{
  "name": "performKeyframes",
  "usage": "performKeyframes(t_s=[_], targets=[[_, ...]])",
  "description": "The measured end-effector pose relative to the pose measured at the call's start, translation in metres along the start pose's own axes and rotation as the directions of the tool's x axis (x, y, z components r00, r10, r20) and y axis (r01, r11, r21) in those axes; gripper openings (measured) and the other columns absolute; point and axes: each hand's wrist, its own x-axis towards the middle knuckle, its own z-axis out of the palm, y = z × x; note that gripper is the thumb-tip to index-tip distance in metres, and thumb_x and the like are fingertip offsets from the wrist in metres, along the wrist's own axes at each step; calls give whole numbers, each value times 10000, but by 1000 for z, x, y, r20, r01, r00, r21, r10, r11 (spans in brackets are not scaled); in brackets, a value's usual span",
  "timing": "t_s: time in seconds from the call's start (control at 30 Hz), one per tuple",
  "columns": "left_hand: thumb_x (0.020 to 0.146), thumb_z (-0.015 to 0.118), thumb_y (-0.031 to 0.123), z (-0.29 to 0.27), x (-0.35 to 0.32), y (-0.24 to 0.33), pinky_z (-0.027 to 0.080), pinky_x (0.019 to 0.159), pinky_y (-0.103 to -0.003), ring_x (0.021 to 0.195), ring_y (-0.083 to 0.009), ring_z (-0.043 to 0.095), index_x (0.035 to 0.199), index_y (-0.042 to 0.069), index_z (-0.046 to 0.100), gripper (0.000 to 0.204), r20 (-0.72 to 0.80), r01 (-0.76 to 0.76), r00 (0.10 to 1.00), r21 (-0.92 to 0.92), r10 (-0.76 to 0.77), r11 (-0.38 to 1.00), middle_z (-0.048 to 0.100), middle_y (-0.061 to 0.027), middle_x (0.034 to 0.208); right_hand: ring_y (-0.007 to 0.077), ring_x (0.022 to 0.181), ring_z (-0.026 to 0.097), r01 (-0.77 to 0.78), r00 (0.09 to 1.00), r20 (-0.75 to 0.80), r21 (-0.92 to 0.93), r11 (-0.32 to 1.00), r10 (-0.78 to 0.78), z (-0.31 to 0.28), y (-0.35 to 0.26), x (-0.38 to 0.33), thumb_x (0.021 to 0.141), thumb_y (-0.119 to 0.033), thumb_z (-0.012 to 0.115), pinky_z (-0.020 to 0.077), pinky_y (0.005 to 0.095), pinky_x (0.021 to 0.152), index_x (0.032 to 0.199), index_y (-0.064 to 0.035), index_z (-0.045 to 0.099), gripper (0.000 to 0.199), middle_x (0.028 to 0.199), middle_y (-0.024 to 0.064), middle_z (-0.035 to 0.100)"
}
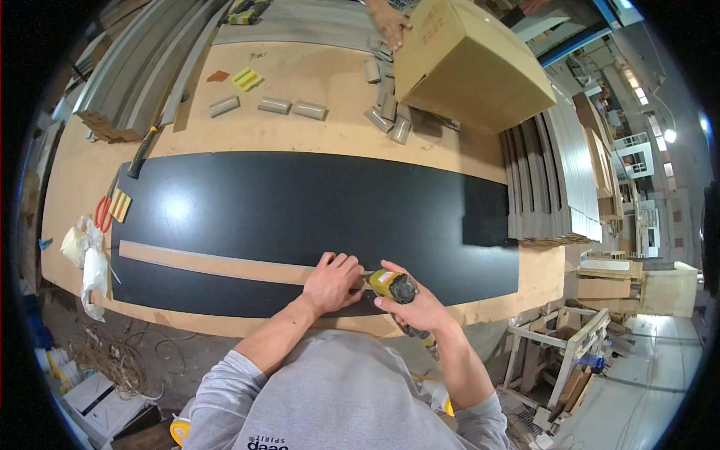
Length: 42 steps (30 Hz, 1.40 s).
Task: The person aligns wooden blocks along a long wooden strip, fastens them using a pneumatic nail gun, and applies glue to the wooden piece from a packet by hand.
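A long tan strip [217, 265] with pale edges lies along the near part of a black panel [315, 202]. My left hand [332, 285] is closed over the right end of this strip, its fingers curled on the far edge. In my right hand [421, 306] is a yellow-green and black cordless drill [393, 285], its nose pointing left at the strip's end beside my left fingers. The drill's tip and whatever it touches are hidden between my hands.
A cardboard box [472, 67] stands at the far right, another person's hand [388, 24] beside it. Short grey pieces [274, 105] lie beyond the panel. Grey profiles are stacked left [142, 82] and right [559, 180]. A hammer [140, 154] and red-handled scissors [103, 213] lie left.
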Motion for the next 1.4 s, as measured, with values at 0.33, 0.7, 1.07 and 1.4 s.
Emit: performKeyframes(t_s=[0.33, 0.7, 1.07, 1.4], targets=[[842, 819, 386, 1, -2, -1, 426, 1004, -445, 1094, -254, 584, 1151, 116, 660, 439, -24, -13, 1000, -16, 12, 1000, 584, -69, 1085, 115, 703, 613, -23, 1000, -20, 12, 1000, 23, 4, 6, -14, 908, -328, 830, 543, 312, 680, 1691, -312, 335, 926, 1127, 66, 709], [827, 836, 385, -1, 0, 0, 427, 1001, -454, 1096, -262, 588, 1160, 114, 659, 464, -35, -31, 999, 9, 31, 999, 587, -71, 1084, 80, 646, 582, 14, 998, -63, -53, 998, -18, 7, 12, -10, 944, -204, 807, 524, 269, 615, 1699, -248, 315, 902, 924, 2, 672], [841, 829, 411, -24, -23, -3, 325, 1190, -531, 1282, -282, 553, 1359, 73, 640, 647, -77, 80, 994, -23, -81, 997, 619, -96, 1295, 191, 830, 592, 115, 856, -485, -162, 980, -181, -27, 48, 0, 914, -288, 841, 520, 341, 739, 1704, -189, 246, 994, 1176, 121, 658], [821, 832, 176, -33, -86, -16, 387, 1123, -516, 1159, -281, 612, 1114, 108, 674, 340, -159, 303, 945, 105, -285, 947, 635, -67, 1151, 279, 1263, 655, 367, 670, -615, -214, 905, -416, -19, 76, 9, 1063, -118, 625, 498, 389, 1071, 1560, -66, 517, 510, 1351, 176, 685]])
